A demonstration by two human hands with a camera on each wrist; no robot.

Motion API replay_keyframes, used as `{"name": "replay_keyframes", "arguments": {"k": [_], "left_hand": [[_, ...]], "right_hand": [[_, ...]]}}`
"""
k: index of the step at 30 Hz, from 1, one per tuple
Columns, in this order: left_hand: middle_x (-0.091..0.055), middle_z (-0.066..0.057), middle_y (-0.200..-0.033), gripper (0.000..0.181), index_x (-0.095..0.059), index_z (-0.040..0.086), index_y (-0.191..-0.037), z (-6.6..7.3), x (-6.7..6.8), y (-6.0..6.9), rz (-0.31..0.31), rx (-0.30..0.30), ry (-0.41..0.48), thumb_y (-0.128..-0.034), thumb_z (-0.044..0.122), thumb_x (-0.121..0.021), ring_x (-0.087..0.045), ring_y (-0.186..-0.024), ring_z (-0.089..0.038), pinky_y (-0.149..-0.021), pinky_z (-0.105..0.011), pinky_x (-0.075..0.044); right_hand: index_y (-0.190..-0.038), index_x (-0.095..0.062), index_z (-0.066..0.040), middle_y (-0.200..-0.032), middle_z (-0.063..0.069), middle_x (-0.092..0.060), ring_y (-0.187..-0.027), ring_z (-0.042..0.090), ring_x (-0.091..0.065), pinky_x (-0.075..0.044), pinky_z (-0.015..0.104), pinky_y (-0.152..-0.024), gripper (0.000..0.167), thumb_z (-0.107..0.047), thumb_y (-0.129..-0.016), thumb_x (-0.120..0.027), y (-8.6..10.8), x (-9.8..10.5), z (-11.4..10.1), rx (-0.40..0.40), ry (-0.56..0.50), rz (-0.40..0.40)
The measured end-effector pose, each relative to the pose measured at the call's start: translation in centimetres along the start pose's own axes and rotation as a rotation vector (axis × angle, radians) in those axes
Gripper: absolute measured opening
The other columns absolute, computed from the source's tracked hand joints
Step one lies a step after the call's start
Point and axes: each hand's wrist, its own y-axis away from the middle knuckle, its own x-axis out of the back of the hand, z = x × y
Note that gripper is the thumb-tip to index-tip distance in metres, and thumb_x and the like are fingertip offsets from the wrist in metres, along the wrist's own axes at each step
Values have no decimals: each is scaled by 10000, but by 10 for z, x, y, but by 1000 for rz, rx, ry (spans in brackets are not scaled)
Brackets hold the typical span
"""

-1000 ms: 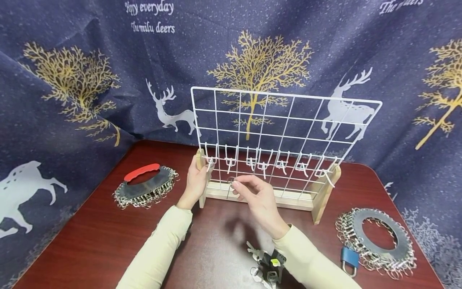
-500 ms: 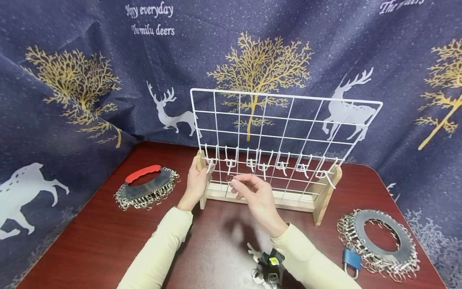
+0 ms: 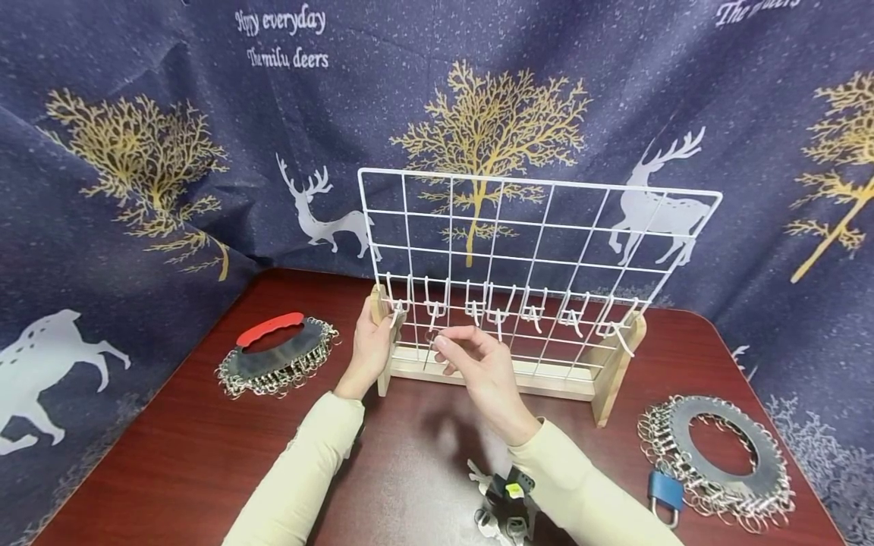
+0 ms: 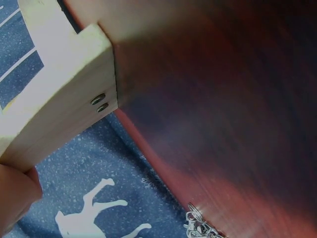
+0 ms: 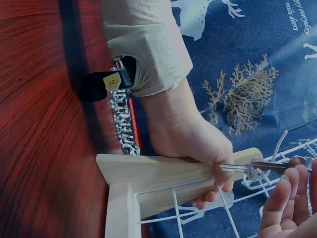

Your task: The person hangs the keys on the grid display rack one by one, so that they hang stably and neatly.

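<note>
In the head view, a white wire grid rack [image 3: 539, 227] with wooden ends and a row of white hooks stands on the table. My left hand [image 3: 371, 345] grips its left wooden end [image 4: 74, 94]. Thumb and fingertips of my right hand [image 3: 481, 368] pinch a key [image 3: 428, 358] by its ring, in front of and just below the second hook [image 3: 435, 309] from the left. The right wrist view shows that key [image 5: 274, 166] as a dark shaft near a silver key [image 5: 234, 168]. Something small and metallic hangs at the leftmost hook [image 3: 399, 305].
A bunch of keys with black fobs [image 3: 508, 500] lies by my right sleeve. At right are a large ring of small metal rings and clasps [image 3: 734, 485] and a blue padlock [image 3: 665, 491]. A red-handled ring with similar clasps [image 3: 273, 353] lies at left.
My right hand has moved slightly left with the key, closer beneath the second hook. The left hand stays on the wooden end, and the rack has not visibly moved.
</note>
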Motion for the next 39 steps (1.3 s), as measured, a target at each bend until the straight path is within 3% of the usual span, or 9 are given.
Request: {"name": "replay_keyframes", "arguments": {"k": [7,16,20,24,27,30,34,39], "left_hand": [[-592,-250,-1016,201,-456,-57,-1135,-2,0,0,4,14,17,-937,-61,-424,-573,-706,-91,-614,-335,-503],[-575,-310,-1058,220,-434,-93,-1160,-3,1,-2,-21,30,48,-942,-69,-419,-566,-697,-69,-574,-234,-473],[-563,-339,-1073,222,-439,-84,-1166,-4,1,-3,-23,24,46,-945,-70,-418,-564,-698,-77,-571,-241,-474],[-579,-281,-1050,198,-458,-48,-1148,-5,2,-4,-12,15,28,-952,-56,-427,-583,-716,-69,-576,-265,-486],[-589,-235,-1033,182,-474,-27,-1123,-4,2,-3,0,2,2,-946,-44,-434,-587,-713,-75,-581,-281,-490],[-593,-220,-1026,175,-486,-6,-1108,-2,2,-3,6,-10,-16,-940,-25,-443,-587,-716,-93,-586,-293,-490],[-594,-189,-977,176,-492,13,-1105,-3,2,-3,9,-14,-42,-936,-14,-450,-573,-697,-144,-596,-341,-500],[-596,-156,-932,180,-505,26,-1109,-5,2,-2,14,-11,-66,-937,-3,-463,-574,-707,-236,-598,-361,-500]], "right_hand": [[-1036,-683,-23,-924,156,-695,-774,210,-642,-548,336,-667,218,-182,-889,-706,0,0,0,-10,-5,-12],[-1037,-681,-29,-942,132,-696,-795,228,-646,-549,391,-691,224,-188,-883,-714,-1,1,4,-38,14,-8],[-1031,-679,-31,-953,166,-689,-792,224,-648,-552,380,-694,225,-195,-881,-717,0,3,5,-55,23,-5],[-1035,-674,-27,-951,177,-678,-794,227,-641,-548,403,-724,248,-217,-882,-717,2,8,6,-89,49,-31],[-1054,-672,-37,-928,166,-676,-785,254,-633,-544,385,-732,265,-234,-882,-716,4,15,7,-127,105,-89],[-1069,-666,-36,-936,122,-683,-787,270,-637,-549,378,-732,266,-215,-878,-716,7,24,10,-139,185,-194],[-1059,-666,-79,-930,23,-674,-823,206,-632,-540,353,-760,255,-244,-872,-718,14,36,17,-106,386,-374],[-1013,-656,-140,-855,-72,-634,-768,125,-596,-501,278,-703,214,-298,-878,-707,25,47,26,-90,602,-569]]}}
